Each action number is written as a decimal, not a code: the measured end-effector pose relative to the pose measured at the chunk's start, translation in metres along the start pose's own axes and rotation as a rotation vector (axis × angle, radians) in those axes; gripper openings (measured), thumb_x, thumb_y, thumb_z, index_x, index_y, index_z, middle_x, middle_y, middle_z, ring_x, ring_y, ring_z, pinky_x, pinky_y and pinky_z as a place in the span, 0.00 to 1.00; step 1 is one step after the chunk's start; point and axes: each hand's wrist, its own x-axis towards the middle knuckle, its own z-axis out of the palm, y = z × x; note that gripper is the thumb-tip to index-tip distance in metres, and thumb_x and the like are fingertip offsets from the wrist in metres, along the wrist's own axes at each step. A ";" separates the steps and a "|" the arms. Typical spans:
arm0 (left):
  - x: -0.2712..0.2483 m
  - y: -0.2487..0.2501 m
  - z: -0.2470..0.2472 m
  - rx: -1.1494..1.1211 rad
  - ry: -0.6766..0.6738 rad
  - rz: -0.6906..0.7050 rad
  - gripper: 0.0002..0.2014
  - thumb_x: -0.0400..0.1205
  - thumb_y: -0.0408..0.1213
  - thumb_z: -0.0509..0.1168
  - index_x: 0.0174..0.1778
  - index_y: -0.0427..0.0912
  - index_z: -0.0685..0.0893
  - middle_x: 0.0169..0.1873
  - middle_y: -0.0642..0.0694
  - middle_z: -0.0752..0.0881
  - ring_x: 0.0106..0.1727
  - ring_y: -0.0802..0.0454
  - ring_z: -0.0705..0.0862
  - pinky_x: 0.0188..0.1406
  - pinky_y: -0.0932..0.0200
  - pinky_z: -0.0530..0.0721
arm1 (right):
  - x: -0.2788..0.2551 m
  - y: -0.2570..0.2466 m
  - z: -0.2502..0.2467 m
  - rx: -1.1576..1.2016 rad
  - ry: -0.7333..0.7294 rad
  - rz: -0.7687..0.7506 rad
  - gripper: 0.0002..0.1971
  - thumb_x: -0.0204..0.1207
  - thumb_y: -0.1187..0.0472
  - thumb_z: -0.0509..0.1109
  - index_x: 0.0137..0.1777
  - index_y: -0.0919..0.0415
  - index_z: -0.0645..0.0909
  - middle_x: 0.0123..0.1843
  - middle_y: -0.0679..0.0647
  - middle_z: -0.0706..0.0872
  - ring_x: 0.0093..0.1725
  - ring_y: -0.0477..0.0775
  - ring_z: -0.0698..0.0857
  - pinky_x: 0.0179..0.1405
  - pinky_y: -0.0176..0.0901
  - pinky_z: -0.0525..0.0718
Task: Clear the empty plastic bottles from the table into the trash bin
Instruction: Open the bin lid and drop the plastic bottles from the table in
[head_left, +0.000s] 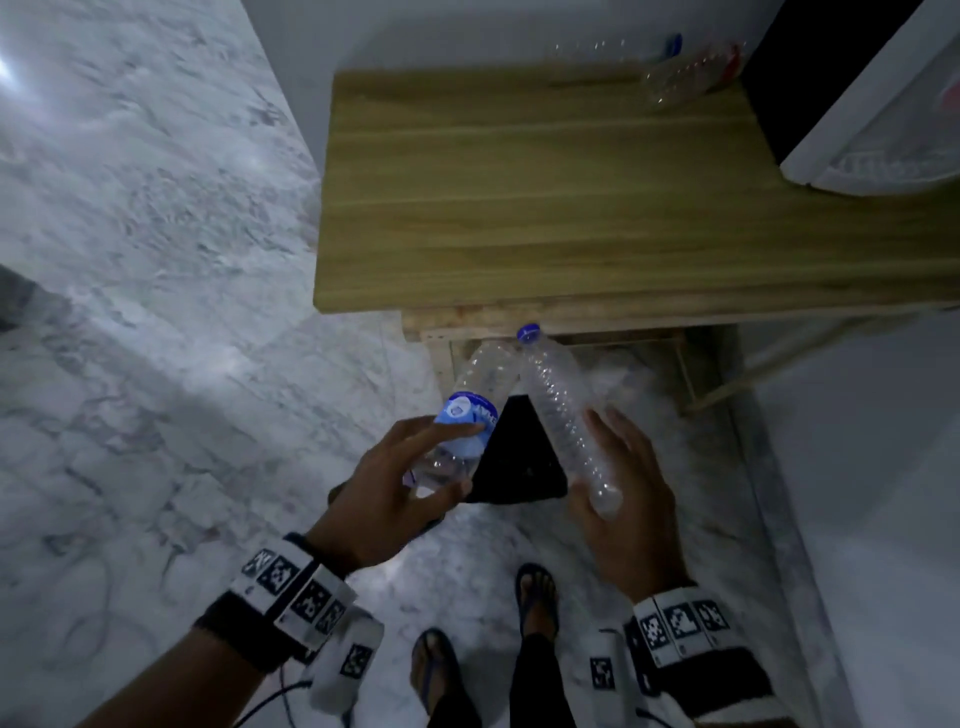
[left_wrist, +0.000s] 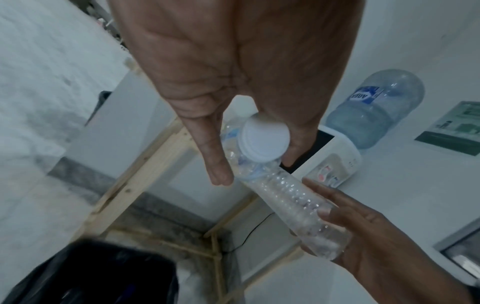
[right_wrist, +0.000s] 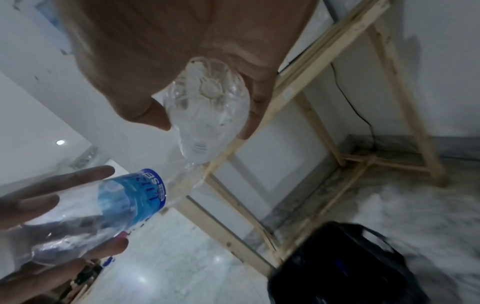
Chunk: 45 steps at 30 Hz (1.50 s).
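Bottles (head_left: 563, 415) in both hands above bin (head_left: 514, 457), beside table edge (head_left: 571, 306).

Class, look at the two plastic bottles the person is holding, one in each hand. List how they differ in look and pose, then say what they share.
The left hand's bottle wears a blue label; the right hand's bottle is bare and ribbed. In the head view the right hand's bottle shows a blue cap at its far end; the left hand's bottle does not. The left hand's bottle leans right, the right hand's bottle leans left, and their far ends meet. Both are clear, look empty and hang above the black bin.
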 end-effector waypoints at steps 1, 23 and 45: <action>-0.012 -0.010 0.006 -0.024 -0.006 -0.030 0.25 0.79 0.56 0.70 0.73 0.65 0.79 0.70 0.55 0.80 0.68 0.59 0.83 0.65 0.56 0.84 | -0.014 0.004 0.005 0.010 -0.009 0.030 0.32 0.72 0.60 0.71 0.79 0.52 0.73 0.81 0.52 0.72 0.80 0.47 0.72 0.74 0.25 0.67; 0.082 -0.271 0.198 0.080 0.048 -0.709 0.41 0.75 0.56 0.74 0.82 0.49 0.69 0.74 0.33 0.79 0.73 0.31 0.79 0.68 0.38 0.82 | 0.031 0.220 0.222 0.016 -0.331 0.618 0.35 0.78 0.49 0.69 0.84 0.51 0.63 0.84 0.59 0.66 0.81 0.63 0.69 0.78 0.57 0.72; 0.125 0.041 0.027 0.008 0.063 -0.121 0.18 0.82 0.45 0.69 0.69 0.53 0.80 0.60 0.49 0.84 0.48 0.63 0.86 0.41 0.72 0.83 | 0.104 -0.013 -0.017 0.122 -0.022 0.266 0.23 0.79 0.57 0.68 0.74 0.50 0.75 0.74 0.52 0.78 0.69 0.54 0.82 0.63 0.52 0.85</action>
